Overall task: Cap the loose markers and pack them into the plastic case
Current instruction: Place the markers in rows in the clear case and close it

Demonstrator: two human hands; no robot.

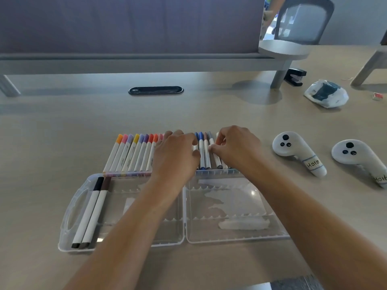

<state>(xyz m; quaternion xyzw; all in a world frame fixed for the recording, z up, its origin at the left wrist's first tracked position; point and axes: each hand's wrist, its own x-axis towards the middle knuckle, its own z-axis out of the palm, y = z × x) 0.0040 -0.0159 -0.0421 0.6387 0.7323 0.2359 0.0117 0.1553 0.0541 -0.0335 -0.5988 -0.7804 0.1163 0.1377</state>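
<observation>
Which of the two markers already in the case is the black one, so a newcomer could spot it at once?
Start at the clear plastic case lying open on the desk, and go to its left half, by the moulded handle. Two white-barrelled markers lie there side by side. The black marker is the outer one, nearest the handle; its neighbour, the brown marker, has a dark brown cap.

An open clear plastic case (184, 231) lies on the near part of the beige table (62, 132), with two white markers with dark caps (92, 210) lying side by side in its left half. Just behind the case's far edge runs a row of white-barrelled markers with coloured caps (134, 153), and the left hand (176, 155) and right hand (234, 149) rest over that row's right part. Right of the row lie two white handheld controllers (297, 151), and further off at the far right a white plastic bag (326, 95) and a black stapler (295, 77).
</observation>
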